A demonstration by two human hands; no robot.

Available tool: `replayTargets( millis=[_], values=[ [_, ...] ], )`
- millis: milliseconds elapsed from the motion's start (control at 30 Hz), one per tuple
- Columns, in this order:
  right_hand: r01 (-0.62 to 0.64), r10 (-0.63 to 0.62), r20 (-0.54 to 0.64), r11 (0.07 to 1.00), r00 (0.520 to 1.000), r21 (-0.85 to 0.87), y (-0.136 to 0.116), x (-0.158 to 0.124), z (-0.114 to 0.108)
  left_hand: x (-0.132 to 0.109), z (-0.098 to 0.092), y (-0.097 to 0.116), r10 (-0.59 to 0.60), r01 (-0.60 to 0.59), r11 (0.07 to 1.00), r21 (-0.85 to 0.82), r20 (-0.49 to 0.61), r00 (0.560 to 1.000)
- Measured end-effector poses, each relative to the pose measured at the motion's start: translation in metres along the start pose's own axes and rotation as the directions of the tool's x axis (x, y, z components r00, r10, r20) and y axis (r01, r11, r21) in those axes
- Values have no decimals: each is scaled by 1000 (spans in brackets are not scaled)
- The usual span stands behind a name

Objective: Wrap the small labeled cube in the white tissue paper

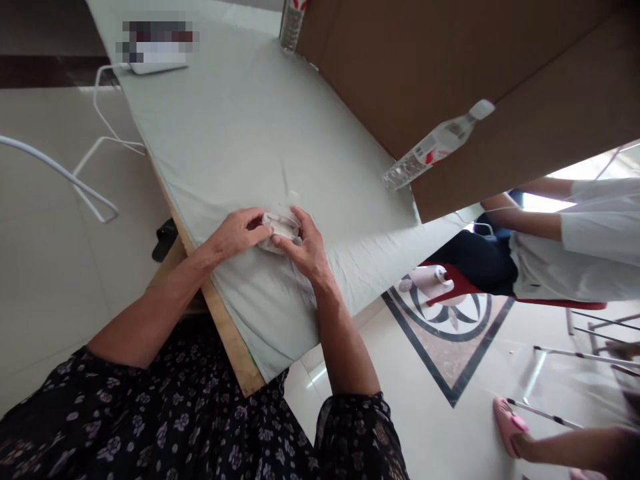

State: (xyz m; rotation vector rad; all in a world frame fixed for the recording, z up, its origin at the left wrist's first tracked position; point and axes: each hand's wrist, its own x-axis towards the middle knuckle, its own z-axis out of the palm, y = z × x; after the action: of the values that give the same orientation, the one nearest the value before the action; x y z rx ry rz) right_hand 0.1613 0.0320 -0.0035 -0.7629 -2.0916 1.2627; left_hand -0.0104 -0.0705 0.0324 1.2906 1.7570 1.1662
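Note:
Close to the near edge of the cloth-covered table, a small whitish bundle (281, 228), perhaps folded cloth, lies between my two hands. Its exact kind is hard to make out. My left hand (245, 230) grips the left side, with thumb and fingers closed on it. From the right, my right hand (306, 248) holds the other side, its thumb along the near edge and fingers over the far one. A small pale, shiny spot (293, 197) shows on the cloth just beyond the bundle. The palms and the underside of the bundle are hidden.
A brown cardboard panel (450, 80) stands along the table's right side, with a clear plastic bottle (435, 148) against it and another bottle (291, 30) farther back. A white device (157, 57) with cables sits far left. Another person's arm (530, 217) shows at right.

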Motion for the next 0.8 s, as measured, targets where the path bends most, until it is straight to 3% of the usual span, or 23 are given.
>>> replayTargets(
  millis=[133, 233, 333, 533, 600, 700, 800],
  values=[
    [-109, 110, -29, 993, 993, 32, -1, -5, 5, -3, 4, -5, -54, 76, 965, -252, 95, 994],
    [-136, 137, -39, 990, 990, 39, 0, -10, 5, -2, 9, -9, -79, 107, 946, -305, 100, 992],
    [-119, 121, -27, 992, 992, 46, 2, -11, 5, 1, 12, -14, -77, 99, 958, -269, 94, 993],
    [-34, 31, 30, 992, 999, 119, 8, -10, 8, 9, 6, -15, -60, 98, 981, -169, 212, 975],
    [-6, 1, 40, 992, 999, 128, 9, -11, 8, 9, 4, -14, -81, 112, 983, -146, 201, 976],
    [29, -32, 29, 996, 999, 89, 8, -14, 9, 7, 4, -11, -97, 118, 985, -123, 161, 982],
    [42, -42, 1, 999, 999, 7, 6, -18, 10, 3, 5, -7, -39, 67, 988, -141, 193, 980]
  ],
)
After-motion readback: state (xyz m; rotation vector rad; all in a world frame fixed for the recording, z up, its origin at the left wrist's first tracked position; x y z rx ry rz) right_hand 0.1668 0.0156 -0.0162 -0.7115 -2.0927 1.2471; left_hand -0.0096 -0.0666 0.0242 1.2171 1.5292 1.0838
